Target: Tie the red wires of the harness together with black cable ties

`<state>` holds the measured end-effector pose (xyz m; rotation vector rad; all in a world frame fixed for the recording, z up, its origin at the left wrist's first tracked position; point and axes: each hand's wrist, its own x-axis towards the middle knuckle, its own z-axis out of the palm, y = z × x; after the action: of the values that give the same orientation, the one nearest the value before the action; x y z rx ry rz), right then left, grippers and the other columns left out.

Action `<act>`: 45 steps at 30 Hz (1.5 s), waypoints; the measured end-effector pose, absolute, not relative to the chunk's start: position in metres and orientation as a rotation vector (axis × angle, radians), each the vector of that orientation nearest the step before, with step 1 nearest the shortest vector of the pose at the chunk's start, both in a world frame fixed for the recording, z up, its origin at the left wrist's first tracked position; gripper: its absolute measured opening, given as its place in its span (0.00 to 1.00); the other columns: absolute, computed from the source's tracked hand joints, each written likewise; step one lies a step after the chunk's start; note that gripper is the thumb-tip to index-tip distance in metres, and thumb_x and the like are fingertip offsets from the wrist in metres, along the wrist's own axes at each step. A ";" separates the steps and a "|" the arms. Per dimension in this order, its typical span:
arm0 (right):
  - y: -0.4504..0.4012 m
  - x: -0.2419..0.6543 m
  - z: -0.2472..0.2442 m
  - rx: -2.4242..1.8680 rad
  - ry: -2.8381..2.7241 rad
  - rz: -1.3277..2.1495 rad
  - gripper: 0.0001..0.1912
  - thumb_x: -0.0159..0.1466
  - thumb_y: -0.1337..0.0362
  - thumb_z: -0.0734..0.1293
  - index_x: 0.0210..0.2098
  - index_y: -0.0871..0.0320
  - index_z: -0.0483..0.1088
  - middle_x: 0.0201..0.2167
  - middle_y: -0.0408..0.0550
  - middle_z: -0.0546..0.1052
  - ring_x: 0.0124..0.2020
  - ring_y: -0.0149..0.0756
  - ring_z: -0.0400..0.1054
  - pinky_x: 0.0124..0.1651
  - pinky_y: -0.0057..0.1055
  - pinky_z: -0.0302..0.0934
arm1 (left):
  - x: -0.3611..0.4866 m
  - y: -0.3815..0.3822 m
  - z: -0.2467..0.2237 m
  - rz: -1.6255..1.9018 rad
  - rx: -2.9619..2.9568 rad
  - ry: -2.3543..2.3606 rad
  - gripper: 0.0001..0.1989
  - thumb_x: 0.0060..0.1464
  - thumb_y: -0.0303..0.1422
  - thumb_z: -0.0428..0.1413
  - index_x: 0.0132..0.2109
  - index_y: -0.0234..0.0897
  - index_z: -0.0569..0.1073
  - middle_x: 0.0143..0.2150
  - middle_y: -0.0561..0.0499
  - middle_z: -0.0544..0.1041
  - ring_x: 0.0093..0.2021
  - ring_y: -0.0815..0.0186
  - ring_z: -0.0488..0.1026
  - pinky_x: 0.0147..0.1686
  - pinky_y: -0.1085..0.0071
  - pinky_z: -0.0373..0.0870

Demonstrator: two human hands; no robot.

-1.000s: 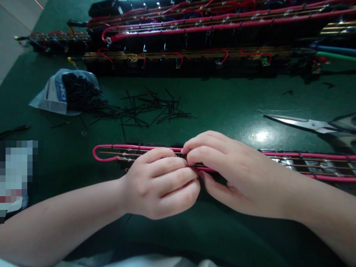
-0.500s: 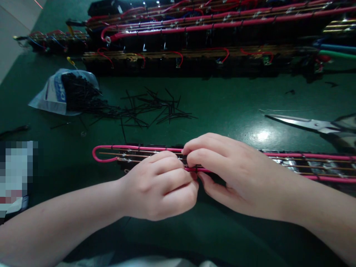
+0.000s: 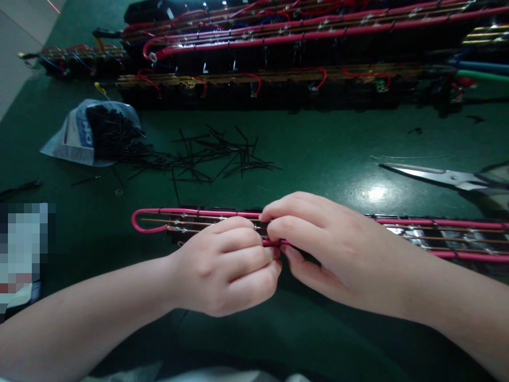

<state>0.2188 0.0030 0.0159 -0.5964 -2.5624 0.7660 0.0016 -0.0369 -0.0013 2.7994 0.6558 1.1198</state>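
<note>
A long black strip [image 3: 186, 225] with brass-coloured rods lies across the table in front of me. A thick red wire [image 3: 140, 211] runs along both its long sides and loops round at the left end. My left hand [image 3: 230, 268] is closed at the near side of the strip, its fingers curled in; what they hold is hidden. Beside it, my right hand [image 3: 338, 249] rests over the strip, fingertips on top and thumb at the near length of red wire. A small black band shows on that wire between the two hands. Both sets of fingertips nearly meet there.
Black cable ties [image 3: 222, 151] lie loose beyond the strip, spilling from a clear plastic bag [image 3: 75, 135]. Scissors [image 3: 449, 178] lie at the right. Several wired strips [image 3: 278, 40] are stacked along the back. A partly blurred item [image 3: 24, 249] is at the left edge.
Almost nothing differs. My left hand has shifted very slightly left, opening a small gap to the right thumb, where the dark band on the red wire shows a little more.
</note>
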 end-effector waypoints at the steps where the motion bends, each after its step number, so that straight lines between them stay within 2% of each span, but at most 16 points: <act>1: 0.002 0.219 0.016 -0.605 -2.560 0.766 0.10 0.67 0.77 0.61 0.39 0.59 0.72 0.45 0.54 0.80 0.43 0.41 0.73 0.44 0.37 0.70 | 0.001 -0.037 -0.002 1.126 2.794 0.663 0.08 0.65 0.21 0.57 0.36 0.34 0.76 0.32 0.53 0.83 0.33 0.67 0.77 0.40 0.67 0.80; 6: 0.001 0.218 0.018 -0.622 -2.552 0.770 0.10 0.66 0.77 0.61 0.39 0.58 0.71 0.44 0.54 0.81 0.43 0.41 0.74 0.44 0.36 0.70 | 0.001 -0.037 -0.003 1.125 2.770 0.682 0.07 0.66 0.22 0.58 0.37 0.34 0.77 0.33 0.51 0.84 0.34 0.66 0.78 0.41 0.66 0.80; 14: 0.003 0.219 0.017 -0.591 -2.555 0.773 0.09 0.67 0.75 0.61 0.40 0.61 0.73 0.44 0.55 0.80 0.43 0.41 0.73 0.44 0.37 0.69 | 0.002 -0.035 -0.002 1.072 2.825 0.649 0.07 0.65 0.22 0.56 0.39 0.34 0.77 0.31 0.50 0.83 0.31 0.65 0.78 0.35 0.65 0.79; 20: 0.001 0.220 0.015 -0.615 -2.563 0.755 0.10 0.68 0.75 0.61 0.42 0.60 0.73 0.47 0.56 0.80 0.45 0.42 0.73 0.46 0.38 0.70 | 0.002 -0.035 -0.002 1.073 2.855 0.611 0.06 0.64 0.22 0.58 0.38 0.33 0.78 0.32 0.51 0.83 0.31 0.65 0.80 0.36 0.65 0.78; 34: 0.002 0.219 0.017 -0.650 -2.560 0.779 0.10 0.67 0.75 0.62 0.41 0.59 0.74 0.48 0.57 0.81 0.45 0.43 0.74 0.45 0.39 0.72 | 0.000 -0.033 -0.002 1.064 2.799 0.609 0.07 0.66 0.23 0.56 0.40 0.32 0.78 0.33 0.49 0.84 0.32 0.65 0.78 0.35 0.65 0.77; 45: 0.005 0.222 0.018 -0.662 -2.529 0.899 0.10 0.68 0.74 0.63 0.38 0.57 0.75 0.49 0.55 0.80 0.45 0.40 0.75 0.43 0.35 0.70 | 0.000 -0.034 -0.003 1.048 2.772 0.617 0.04 0.64 0.23 0.58 0.41 0.32 0.78 0.34 0.50 0.82 0.33 0.65 0.78 0.37 0.65 0.76</act>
<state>0.2216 0.0054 0.0179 -0.6620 -2.5294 0.8989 0.0003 -0.0337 -0.0030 2.7725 0.6165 1.0483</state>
